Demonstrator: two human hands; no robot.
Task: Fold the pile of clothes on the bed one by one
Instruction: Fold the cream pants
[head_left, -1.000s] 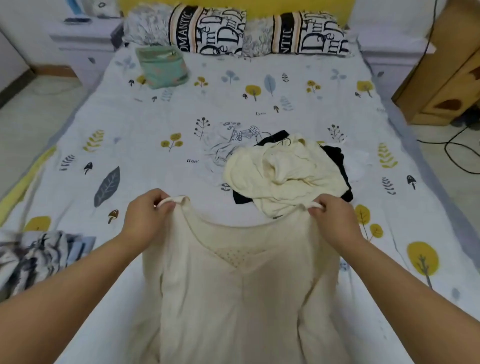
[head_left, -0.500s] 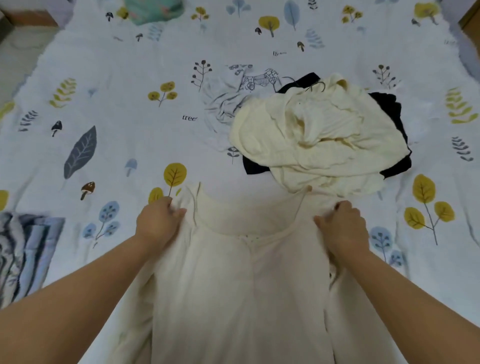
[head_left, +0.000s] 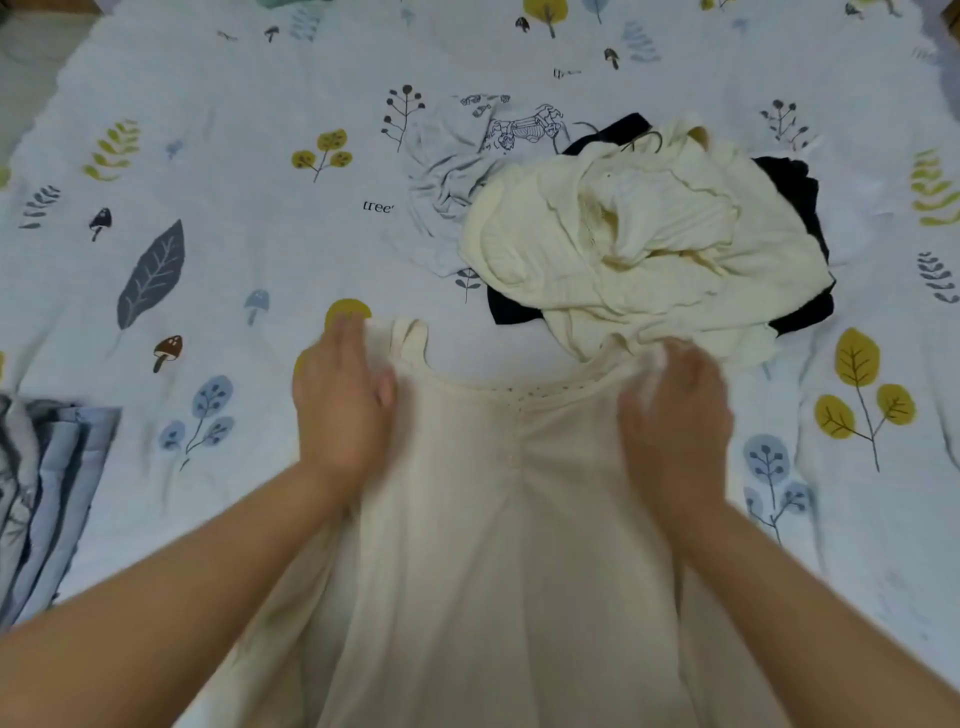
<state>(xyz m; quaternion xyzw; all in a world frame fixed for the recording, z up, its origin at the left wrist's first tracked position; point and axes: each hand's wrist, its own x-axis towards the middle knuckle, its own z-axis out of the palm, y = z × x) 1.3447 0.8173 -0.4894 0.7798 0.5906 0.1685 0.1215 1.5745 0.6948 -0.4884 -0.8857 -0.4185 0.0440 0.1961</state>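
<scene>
Both hands have gone from pinching the top's straps up off the bed to lying flat on it, and the camera now looks more steeply down. Head view: cream top (head_left: 498, 519) spread front-up on the bed (head_left: 234, 467), neckline away from the person, hem running out of frame at the bottom. Left hand (head_left: 340, 410) rests palm-down on the top's left shoulder area, fingers straight, just beside the strap; nothing gripped. Right hand (head_left: 675, 415) rests palm-down on the opposite shoulder, fingers loosely extended and motion-blurred, touching the near edge of the clothes pile (head_left: 639, 244). Pile sits just beyond the neckline: crumpled cream garment on top, black garment (head_left: 795, 192) under it, grey printed garment (head_left: 457, 171) at its left side. Striped blue-grey fabric (head_left: 47, 499) lies at the bed's left edge, well apart from the top.
</scene>
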